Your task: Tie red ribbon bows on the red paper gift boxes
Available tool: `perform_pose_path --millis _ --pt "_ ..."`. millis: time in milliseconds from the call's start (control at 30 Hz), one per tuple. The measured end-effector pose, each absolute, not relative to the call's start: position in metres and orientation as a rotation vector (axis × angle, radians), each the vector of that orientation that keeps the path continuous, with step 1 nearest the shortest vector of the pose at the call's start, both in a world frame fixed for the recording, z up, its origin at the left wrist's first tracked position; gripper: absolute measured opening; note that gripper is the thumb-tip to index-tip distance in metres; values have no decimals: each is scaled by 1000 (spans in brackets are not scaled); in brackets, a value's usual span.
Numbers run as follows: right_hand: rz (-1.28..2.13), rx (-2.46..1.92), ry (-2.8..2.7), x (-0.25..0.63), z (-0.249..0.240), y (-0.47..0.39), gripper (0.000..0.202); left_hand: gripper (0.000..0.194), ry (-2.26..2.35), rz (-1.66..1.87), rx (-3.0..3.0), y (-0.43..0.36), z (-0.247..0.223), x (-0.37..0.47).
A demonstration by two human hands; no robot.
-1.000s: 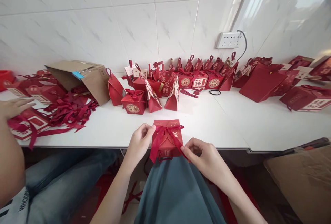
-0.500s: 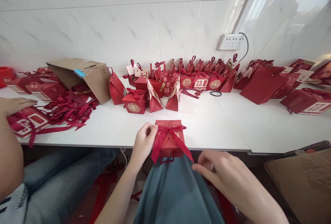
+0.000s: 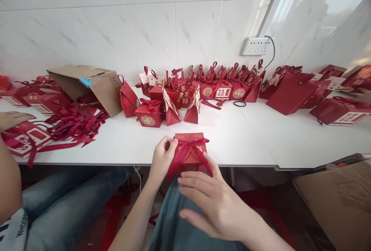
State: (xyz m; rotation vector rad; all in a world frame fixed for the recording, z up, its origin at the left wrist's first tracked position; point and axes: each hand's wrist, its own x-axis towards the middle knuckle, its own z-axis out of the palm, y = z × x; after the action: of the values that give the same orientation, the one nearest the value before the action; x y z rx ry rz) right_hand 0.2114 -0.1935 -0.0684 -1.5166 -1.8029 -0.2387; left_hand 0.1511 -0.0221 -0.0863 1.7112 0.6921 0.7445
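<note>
Left hand (image 3: 162, 161): thumb and forefinger clamped at left edge of one red printed card box (image 3: 191, 159) with crimson ribbon bow (image 3: 189, 143). Right hand (image 3: 210, 198): fingers apart, before said box. Beyond grip: white flat table (image 3: 237, 142); red cube-shaped card box, gold emblem (image 3: 149, 120). Farther left: brown cardboard carton (image 3: 108, 94).

Right hand (image 3: 213, 198) hides part of near side of ribboned red box (image 3: 191, 157); co-worker's arm (image 3: 9, 181) cut off at left edge, carton (image 3: 337, 197) at right; far small bags' (image 3: 222, 72) print too tiny to read
</note>
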Motion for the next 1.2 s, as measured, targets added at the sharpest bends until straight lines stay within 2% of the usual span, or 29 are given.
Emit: perform_pose_path --millis 67,100,233,300,433,633,833,1067,1200 --pt "-178 -1449 -1663 231 -64 -200 20 28 703 741 1703 -22 -86 151" --pt "-156 -1468 -1560 243 -64 -200 27 27 709 743 1702 -22 -85 151" --pt "182 -1694 -1370 282 -80 -188 101 24 713 761 1720 -21 -80 150" --pt "369 -1749 -1386 289 -92 -177 118 24 700 783 1742 -22 -76 150" --pt "445 -1635 -1338 284 -111 -164 110 22 633 841 1764 -30 -68 149" --pt "-75 -1578 -1300 274 -115 -172 103 1 273 1247 2179 -71 -65 147" --pt "-349 -1556 -1279 264 -102 -193 88 6 50 1568 2433 -106 -60 149" --pt "-389 -1532 -1253 261 -93 -206 83 7 0 1611 2409 -117 -47 146" --pt "-397 -1510 -1250 260 -90 -210 87 7 -49 1553 2395 -119 -43 144"
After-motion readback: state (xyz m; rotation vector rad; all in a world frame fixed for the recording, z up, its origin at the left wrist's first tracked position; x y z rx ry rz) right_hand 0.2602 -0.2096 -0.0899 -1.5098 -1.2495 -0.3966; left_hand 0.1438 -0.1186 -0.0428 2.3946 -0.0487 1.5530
